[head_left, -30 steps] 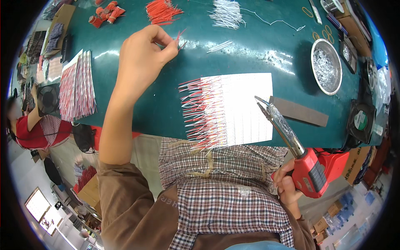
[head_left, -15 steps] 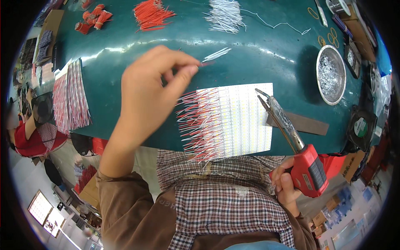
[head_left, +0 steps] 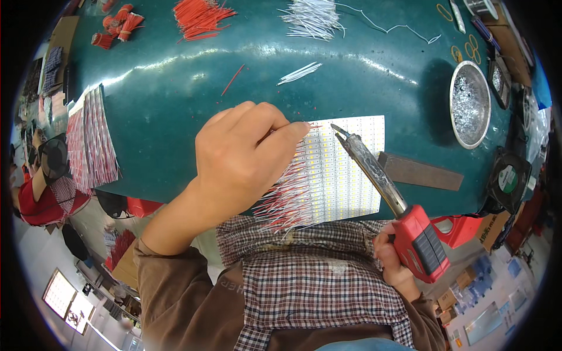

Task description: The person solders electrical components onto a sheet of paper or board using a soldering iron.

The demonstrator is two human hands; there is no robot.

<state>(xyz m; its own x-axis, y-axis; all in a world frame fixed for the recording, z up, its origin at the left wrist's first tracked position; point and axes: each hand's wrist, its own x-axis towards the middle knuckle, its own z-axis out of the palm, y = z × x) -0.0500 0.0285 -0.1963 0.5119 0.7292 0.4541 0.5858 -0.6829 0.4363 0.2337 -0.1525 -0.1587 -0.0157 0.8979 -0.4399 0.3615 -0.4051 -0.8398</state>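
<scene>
My left hand [head_left: 243, 158] pinches a short red wire [head_left: 317, 126] over the far edge of a white LED circuit board [head_left: 351, 169]. In my right hand [head_left: 391, 257] is a red-and-black soldering gun [head_left: 417, 245]. Its thin tip lies over the board, a little right of the red wire; whether the two touch I cannot tell. Rows of red and white wires [head_left: 287, 202] stick out over the board's left part, some hidden behind my left hand. Beyond that hand lie a loose red wire [head_left: 233, 80] and several white wires [head_left: 300, 74].
Heaps of red wires [head_left: 202, 19] and white wires [head_left: 310, 19] lie at the back, with red bundles [head_left: 122, 24] at far left. A wired board stack [head_left: 92, 140] sits left. On the right are a dark bar [head_left: 421, 171], a metal bowl [head_left: 470, 105] and a small fan [head_left: 507, 179].
My left hand has moved right and nearer, bringing the red wire to the board's far edge. The soldering gun's tip has shifted left toward it.
</scene>
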